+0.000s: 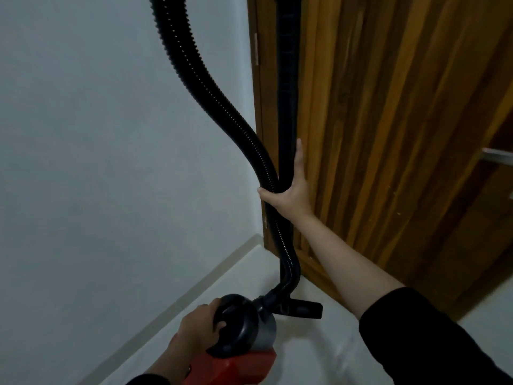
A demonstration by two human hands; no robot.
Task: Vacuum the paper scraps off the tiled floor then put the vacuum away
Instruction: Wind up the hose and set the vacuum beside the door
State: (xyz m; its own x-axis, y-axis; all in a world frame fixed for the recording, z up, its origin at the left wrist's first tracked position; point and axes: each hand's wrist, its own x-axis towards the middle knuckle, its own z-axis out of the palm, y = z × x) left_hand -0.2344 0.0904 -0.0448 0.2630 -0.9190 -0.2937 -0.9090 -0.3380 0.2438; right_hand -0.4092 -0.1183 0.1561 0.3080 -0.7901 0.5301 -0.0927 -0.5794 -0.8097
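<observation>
Right hand: grip wrapped round ribbed black hose and rigid wand, against grained wooden door. Left hand: grip clamped on vacuum's rounded black handle.

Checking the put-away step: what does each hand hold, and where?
Right hand grips the black ribbed hose and rigid black wand together, mid-length. Left hand holds the red canister vacuum by its black top.

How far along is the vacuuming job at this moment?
Done, apparently: no paper scraps show on the visible tiled floor. In hand: the right hand holds the hose and wand upright against the wooden door; the left hand grips the red canister vacuum. Left: releasing it, stowed.
</observation>
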